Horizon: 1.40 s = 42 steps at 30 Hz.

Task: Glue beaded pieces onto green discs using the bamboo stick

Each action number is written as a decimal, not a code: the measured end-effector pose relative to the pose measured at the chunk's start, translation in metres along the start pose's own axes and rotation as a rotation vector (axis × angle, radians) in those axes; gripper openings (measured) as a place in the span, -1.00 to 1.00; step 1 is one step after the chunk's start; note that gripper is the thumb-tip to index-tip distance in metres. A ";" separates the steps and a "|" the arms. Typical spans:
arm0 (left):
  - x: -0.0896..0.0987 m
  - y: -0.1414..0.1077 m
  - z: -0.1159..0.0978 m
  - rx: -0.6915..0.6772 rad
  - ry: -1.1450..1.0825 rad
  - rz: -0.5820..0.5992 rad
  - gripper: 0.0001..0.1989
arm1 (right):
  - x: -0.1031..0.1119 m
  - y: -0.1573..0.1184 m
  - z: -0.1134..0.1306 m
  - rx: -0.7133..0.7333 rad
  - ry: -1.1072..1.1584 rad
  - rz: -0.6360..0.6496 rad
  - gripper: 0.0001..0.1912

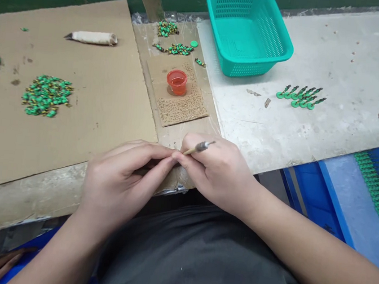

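Nearest the body, in front of the dark shirt (198,251), the left hand (114,179) and right hand (220,172) meet over the front edge of the desk (346,63). The right hand's grip is closed around a slim stick tool (190,151); the left thumb and index finger come together at its near end, but whether they pinch anything cannot be told. The stick tool lies right at the joined fingertips, across the right index finger, so the right hand is nearer to most of it. Its long axis slants, the grey-wrapped, dark-tipped end pointing rightward and slightly away from the body, the pale end towards the left fingertips. Just beyond the hands is a speckled cardboard piece (182,112) with a small red cup (176,86) upright on it. To the left, a pile of green-and-gold pieces (47,95) lies on a large cardboard sheet (112,106); to the right, green discs with dark stems (296,96) stand in a close group. Farther off are a white-wrapped pointed tool (94,37), lying sideways with its point left, and a turquoise basket (251,69).
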<state>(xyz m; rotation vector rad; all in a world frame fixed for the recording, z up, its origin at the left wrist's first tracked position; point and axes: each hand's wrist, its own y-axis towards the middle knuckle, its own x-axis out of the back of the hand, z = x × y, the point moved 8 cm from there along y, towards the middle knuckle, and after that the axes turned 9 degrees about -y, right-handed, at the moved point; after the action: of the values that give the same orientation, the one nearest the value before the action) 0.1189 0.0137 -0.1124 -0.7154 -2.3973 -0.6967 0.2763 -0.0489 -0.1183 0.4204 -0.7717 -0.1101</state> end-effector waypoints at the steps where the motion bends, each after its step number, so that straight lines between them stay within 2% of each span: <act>1: 0.000 0.000 0.000 0.004 -0.001 -0.001 -0.89 | 0.001 0.000 -0.001 -0.017 0.005 -0.003 -0.74; 6: 0.000 -0.001 0.002 0.049 -0.012 -0.009 -0.87 | 0.018 -0.002 -0.014 -0.181 0.060 -0.127 -0.74; 9: 0.001 0.001 0.001 0.052 -0.010 -0.020 -0.87 | 0.021 -0.001 -0.019 -0.207 0.074 -0.117 -0.81; 11: 0.001 0.003 0.001 0.060 -0.012 -0.021 -0.87 | 0.019 0.001 -0.019 -0.169 0.059 -0.073 -0.77; 14: 0.001 0.005 -0.001 0.061 -0.016 -0.035 -0.89 | 0.015 0.006 -0.013 -0.040 0.024 -0.019 -0.72; 18: -0.001 0.007 -0.001 0.056 -0.042 -0.032 -0.87 | 0.011 0.006 -0.009 0.041 0.007 0.007 -0.83; 28: -0.002 0.007 -0.002 0.056 -0.039 -0.021 -0.83 | 0.008 0.006 -0.006 0.080 0.022 0.032 -0.85; 34: 0.000 0.005 -0.002 0.021 -0.025 -0.002 -0.86 | 0.004 0.006 -0.005 0.063 -0.034 0.075 -0.76; 42: -0.004 0.007 -0.002 0.001 -0.074 0.023 -0.85 | -0.004 0.007 -0.001 0.068 -0.051 0.127 -0.77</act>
<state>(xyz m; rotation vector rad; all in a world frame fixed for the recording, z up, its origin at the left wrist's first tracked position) 0.1265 0.0166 -0.1113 -0.7804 -2.4517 -0.6706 0.2736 -0.0410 -0.1186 0.4331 -0.8520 0.0241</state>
